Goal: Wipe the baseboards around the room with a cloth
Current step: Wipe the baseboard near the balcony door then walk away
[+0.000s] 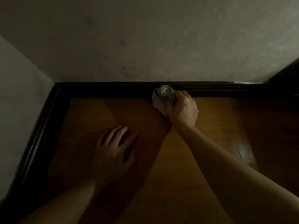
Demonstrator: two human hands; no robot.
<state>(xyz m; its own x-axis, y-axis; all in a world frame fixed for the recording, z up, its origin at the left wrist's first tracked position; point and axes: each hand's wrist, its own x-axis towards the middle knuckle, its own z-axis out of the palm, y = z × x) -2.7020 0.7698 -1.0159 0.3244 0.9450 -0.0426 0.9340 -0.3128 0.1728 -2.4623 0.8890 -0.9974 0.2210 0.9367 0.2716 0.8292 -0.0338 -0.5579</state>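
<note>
Right hand (pixel 182 109) grips bunched cloth (pixel 159 101) against far baseboard (pixel 113 89). Left hand (pixel 113 152) spread flat on floor (pixel 186 159). Cloth appears soft, light; hold by the bunch.

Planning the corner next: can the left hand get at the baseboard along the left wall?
Probably yes: the left hand rests open on the floor, nothing lies between it and that baseboard; the cloth, though, is in the right hand.
</note>
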